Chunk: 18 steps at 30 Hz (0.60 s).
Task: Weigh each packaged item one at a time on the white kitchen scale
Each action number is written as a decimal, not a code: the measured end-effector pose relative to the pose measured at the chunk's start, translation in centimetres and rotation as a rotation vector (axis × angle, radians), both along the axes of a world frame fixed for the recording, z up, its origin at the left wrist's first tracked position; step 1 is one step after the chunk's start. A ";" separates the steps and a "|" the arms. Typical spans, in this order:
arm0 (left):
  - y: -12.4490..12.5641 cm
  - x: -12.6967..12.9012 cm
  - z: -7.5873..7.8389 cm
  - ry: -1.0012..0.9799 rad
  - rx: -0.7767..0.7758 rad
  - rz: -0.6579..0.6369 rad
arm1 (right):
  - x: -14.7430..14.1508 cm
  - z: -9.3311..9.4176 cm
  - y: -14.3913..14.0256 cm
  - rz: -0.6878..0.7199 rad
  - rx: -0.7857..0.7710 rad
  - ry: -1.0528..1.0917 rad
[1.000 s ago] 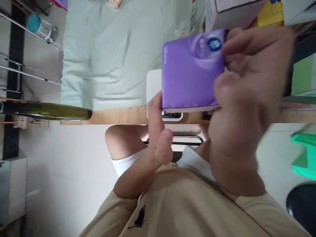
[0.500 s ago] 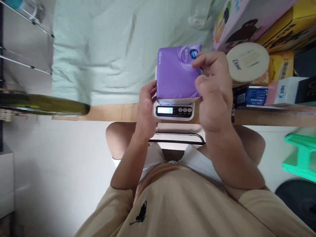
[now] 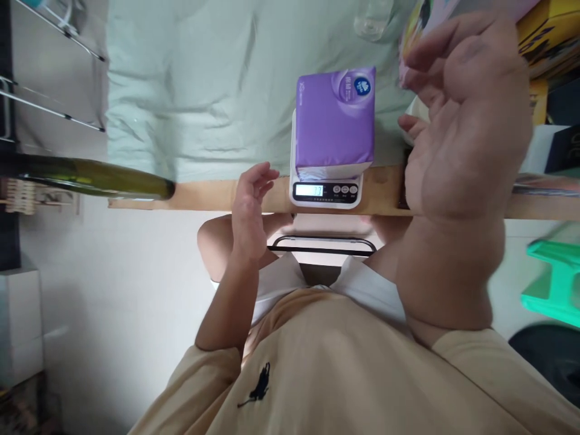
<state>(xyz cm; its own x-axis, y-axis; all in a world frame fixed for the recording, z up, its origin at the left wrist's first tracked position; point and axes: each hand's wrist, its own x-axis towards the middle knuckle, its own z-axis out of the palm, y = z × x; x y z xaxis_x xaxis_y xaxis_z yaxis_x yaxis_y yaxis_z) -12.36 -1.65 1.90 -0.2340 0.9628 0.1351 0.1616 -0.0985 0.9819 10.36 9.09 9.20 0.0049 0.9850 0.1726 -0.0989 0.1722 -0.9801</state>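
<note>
A purple pack of tissues (image 3: 334,124) rests on a white kitchen scale (image 3: 327,201) near the table's front edge. Two digits, blurred, glow on the scale's lit display. To the left of the scale, my left hand (image 3: 251,208) hovers by the table edge with its fingers loosely bent and nothing in them. My right hand (image 3: 469,115) is raised at the right, apart from the pack, fingers part-bent and holding nothing I can see. It hides most of a white tub behind it and the small boxes near that tub.
Yellow boxes (image 3: 550,36) and other packages crowd the table's right side. A clear glass (image 3: 374,21) stands at the back on the pale green cloth (image 3: 203,90). Left of the table juts a green bottle (image 3: 99,176). On the floor at right is a green stool (image 3: 553,278).
Both hands have let go of the tissue pack, the left moving left and the right moving up and right. The scale's reading has gone from 0 to two digits.
</note>
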 end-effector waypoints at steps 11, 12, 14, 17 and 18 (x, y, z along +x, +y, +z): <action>2.5 2.3 0.6 -0.035 -0.004 -0.106 | 0.2 -0.1 -0.5 0.005 -0.146 -0.112; 2.5 2.4 0.7 -0.039 0.002 -0.095 | 0.3 -0.4 -0.4 -0.005 -0.151 -0.120; 2.5 2.5 0.7 -0.050 0.017 -0.069 | 0.6 -0.8 -0.3 -0.006 -0.164 -0.136; 2.4 2.8 0.7 -0.056 0.036 -0.049 | 0.7 -0.7 -0.7 0.005 -0.190 -0.121; 2.4 2.9 0.7 -0.057 0.032 -0.052 | 0.6 -0.5 -0.9 0.003 -0.188 -0.110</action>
